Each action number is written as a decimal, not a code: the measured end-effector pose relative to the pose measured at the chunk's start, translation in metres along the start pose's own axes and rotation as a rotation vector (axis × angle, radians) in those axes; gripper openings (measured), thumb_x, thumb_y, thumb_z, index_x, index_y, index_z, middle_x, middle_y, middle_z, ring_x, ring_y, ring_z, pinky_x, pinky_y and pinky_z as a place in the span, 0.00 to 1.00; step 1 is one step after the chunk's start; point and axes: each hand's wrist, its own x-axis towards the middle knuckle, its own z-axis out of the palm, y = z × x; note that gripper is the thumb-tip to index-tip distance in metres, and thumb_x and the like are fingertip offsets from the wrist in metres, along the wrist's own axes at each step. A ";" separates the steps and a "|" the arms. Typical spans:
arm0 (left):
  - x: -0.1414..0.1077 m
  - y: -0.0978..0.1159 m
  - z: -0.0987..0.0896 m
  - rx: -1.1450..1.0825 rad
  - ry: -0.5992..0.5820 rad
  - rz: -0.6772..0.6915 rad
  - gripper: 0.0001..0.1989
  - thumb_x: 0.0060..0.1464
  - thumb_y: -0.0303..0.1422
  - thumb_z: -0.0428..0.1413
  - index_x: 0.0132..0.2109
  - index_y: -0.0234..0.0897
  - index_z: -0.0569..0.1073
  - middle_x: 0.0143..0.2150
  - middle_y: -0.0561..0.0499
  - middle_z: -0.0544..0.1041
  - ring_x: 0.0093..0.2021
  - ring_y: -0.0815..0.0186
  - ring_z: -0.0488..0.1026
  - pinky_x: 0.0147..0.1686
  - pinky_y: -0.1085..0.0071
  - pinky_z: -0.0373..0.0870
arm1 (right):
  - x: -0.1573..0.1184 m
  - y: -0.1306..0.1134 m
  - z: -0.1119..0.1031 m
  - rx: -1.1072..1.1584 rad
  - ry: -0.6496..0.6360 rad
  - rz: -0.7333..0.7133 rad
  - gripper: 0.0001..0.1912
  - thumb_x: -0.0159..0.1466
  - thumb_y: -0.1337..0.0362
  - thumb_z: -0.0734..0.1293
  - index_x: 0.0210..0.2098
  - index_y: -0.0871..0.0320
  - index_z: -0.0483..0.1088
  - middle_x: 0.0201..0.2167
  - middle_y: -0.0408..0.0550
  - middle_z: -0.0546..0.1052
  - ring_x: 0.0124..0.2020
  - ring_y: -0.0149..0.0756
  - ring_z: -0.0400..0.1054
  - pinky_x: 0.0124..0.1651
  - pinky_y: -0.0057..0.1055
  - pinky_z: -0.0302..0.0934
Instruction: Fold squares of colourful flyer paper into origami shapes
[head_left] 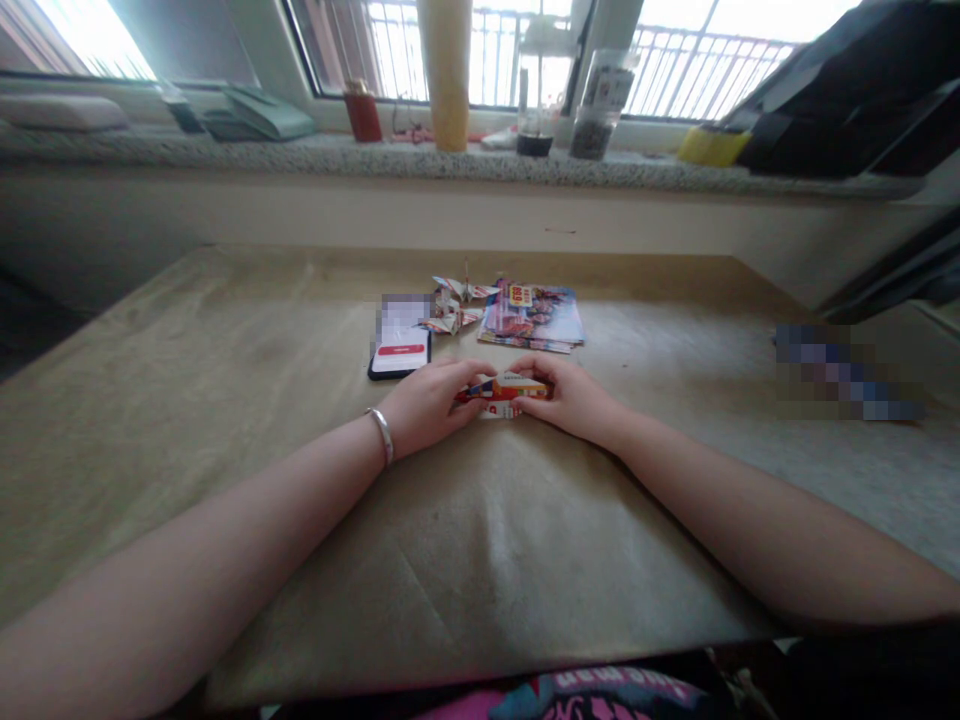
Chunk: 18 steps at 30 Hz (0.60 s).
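Note:
Between my two hands is a small piece of printed paper (501, 393), red, yellow and white, low over the table. My left hand (436, 402), with a silver bracelet at the wrist, grips its left end between thumb and fingers. The right end is pinched by my right hand (574, 398). Just beyond the hands lie folded paper figures (452, 318) with pointed wings. A stack of colourful printed sheets (532, 315) rests to their right, and a phone (401, 340) with a lit screen lies to their left.
The table (300, 300) has a tan, wrinkled cover. A blurred-out flat item (844, 372) lies at the right. On the stone windowsill (465, 165) behind stand a tall yellow cylinder (448, 80), a red container (363, 113), jars and a dark bag (840, 100).

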 end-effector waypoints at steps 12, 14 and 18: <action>0.001 -0.004 -0.003 0.005 0.071 0.198 0.07 0.59 0.30 0.51 0.42 0.37 0.73 0.39 0.49 0.74 0.38 0.67 0.71 0.38 0.73 0.69 | 0.000 -0.008 -0.008 -0.273 0.039 -0.326 0.07 0.55 0.73 0.63 0.31 0.56 0.68 0.32 0.46 0.72 0.36 0.35 0.66 0.39 0.29 0.60; 0.001 -0.005 -0.002 0.028 0.045 0.246 0.07 0.60 0.29 0.50 0.41 0.37 0.73 0.39 0.49 0.75 0.38 0.68 0.71 0.38 0.73 0.68 | 0.001 -0.005 -0.008 -0.304 0.014 -0.342 0.08 0.55 0.74 0.63 0.31 0.56 0.69 0.33 0.47 0.72 0.37 0.35 0.66 0.39 0.30 0.60; 0.001 -0.005 -0.002 0.088 -0.001 0.283 0.09 0.60 0.29 0.49 0.41 0.38 0.75 0.40 0.49 0.76 0.38 0.68 0.71 0.37 0.73 0.67 | 0.002 0.000 -0.007 -0.323 -0.052 -0.349 0.10 0.54 0.75 0.63 0.33 0.57 0.70 0.33 0.48 0.72 0.37 0.35 0.66 0.39 0.29 0.60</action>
